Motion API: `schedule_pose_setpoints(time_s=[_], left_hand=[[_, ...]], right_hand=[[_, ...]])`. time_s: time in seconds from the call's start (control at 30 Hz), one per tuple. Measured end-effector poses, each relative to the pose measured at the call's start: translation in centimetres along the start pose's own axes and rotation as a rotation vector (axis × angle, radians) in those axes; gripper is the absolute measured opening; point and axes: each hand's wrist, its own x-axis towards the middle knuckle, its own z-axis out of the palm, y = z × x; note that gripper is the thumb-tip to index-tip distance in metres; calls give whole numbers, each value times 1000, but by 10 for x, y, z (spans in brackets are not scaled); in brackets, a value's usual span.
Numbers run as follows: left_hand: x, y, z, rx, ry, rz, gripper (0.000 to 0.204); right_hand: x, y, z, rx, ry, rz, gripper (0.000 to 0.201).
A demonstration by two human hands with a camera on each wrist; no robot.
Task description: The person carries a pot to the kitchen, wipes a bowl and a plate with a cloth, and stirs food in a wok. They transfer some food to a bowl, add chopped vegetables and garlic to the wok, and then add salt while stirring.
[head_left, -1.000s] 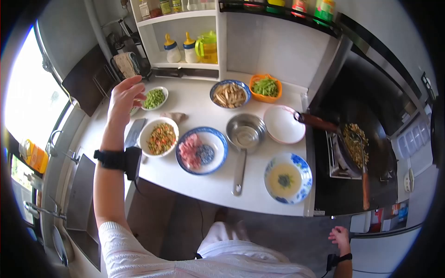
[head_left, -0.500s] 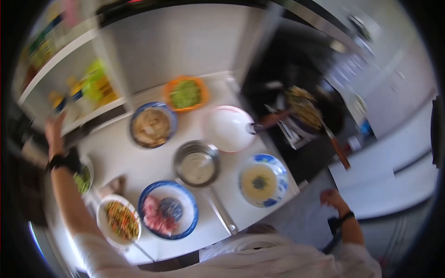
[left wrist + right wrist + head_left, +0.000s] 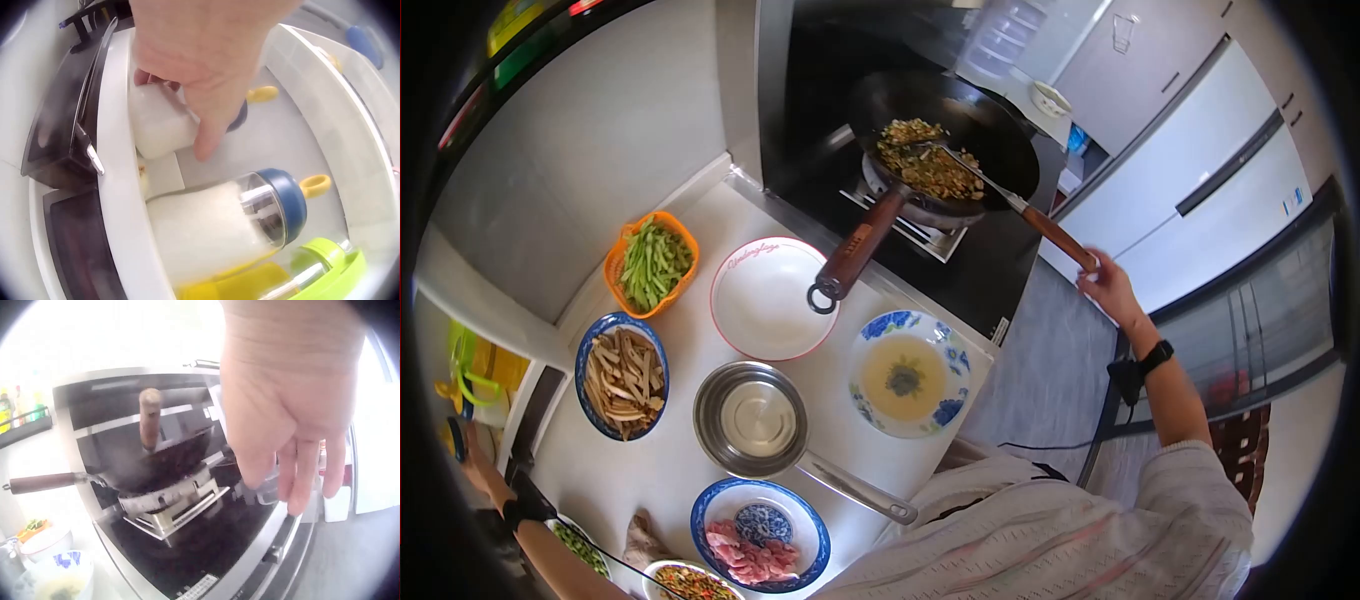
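In the left wrist view my left hand (image 3: 206, 69) grips a seasoning jar (image 3: 159, 122) of white grains, its thumb along one side and its fingers curled behind. A dark blue lid and yellow loop top this jar, which is on the white shelf. A matching jar (image 3: 206, 228) stands beside it. My right hand (image 3: 1115, 290) hangs by the end of the spatula's wooden handle (image 3: 1055, 238); the right wrist view shows its fingers straight and holding nothing. The spatula rests in a black wok (image 3: 1010, 160) with chopped, browned food (image 3: 925, 165) on the stove.
Along the counter stand a white bowl (image 3: 770, 310), a steel saucepan (image 3: 705, 410), a floral bowl of pale liquid (image 3: 885, 365), sliced meat (image 3: 750, 555), brown strips (image 3: 622, 380) and a green-filled orange basket (image 3: 685, 275). The wok's handle (image 3: 865, 240) juts over the counter edge. A green-lidded pitcher (image 3: 331, 262) neighbours the jars.
The head view has swung right towards the stove. My left hand has gone from above the counter to the shelf and taken hold of a jar. My right hand has risen to the spatula handle's end.
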Motion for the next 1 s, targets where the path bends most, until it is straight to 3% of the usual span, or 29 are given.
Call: schedule_pose_setpoints(time_s=[0.07, 0.17, 0.23, 0.27, 0.4, 0.47, 0.57, 0.7, 0.73, 0.77, 0.83, 1.0], left_hand=[[-15, 23, 4, -44, 55, -47, 45], [-17, 31, -7, -79, 122, -91, 41], [4, 15, -28, 29, 64, -11, 65], [-2, 26, -27, -52, 157, -24, 65], [-44, 61, -38, -81, 214, -67, 61], [-76, 66, -45, -105, 180, -77, 61], [-129, 68, -65, -134, 146, -87, 61], [-207, 78, -78, -173, 115, -93, 62], [-229, 81, -78, -183, 110, -93, 62], [-253, 86, -78, -190, 106, -91, 62], [-303, 100, -79, -199, 105, -81, 62], [-429, 146, -68, -196, 75, -44, 63]], right_hand=[[7, -34, 4, -285, 64, -204, 66], [19, -62, 13, -256, -28, -220, 71], [25, -65, 19, -216, -53, -260, 71], [27, -66, 22, -186, -80, -310, 70], [30, -79, 29, -205, -88, -480, 65], [36, -87, 32, -281, -65, -722, 57], [56, -109, 29, -242, -142, -875, 49], [93, -126, 12, -250, -225, -918, 35], [107, -125, 2, -137, -160, -1016, 26], [118, -129, -13, -49, -196, -909, 20], [143, -126, -39, 24, -180, -891, 15], [220, -78, -46, 83, -175, -1168, 14]])
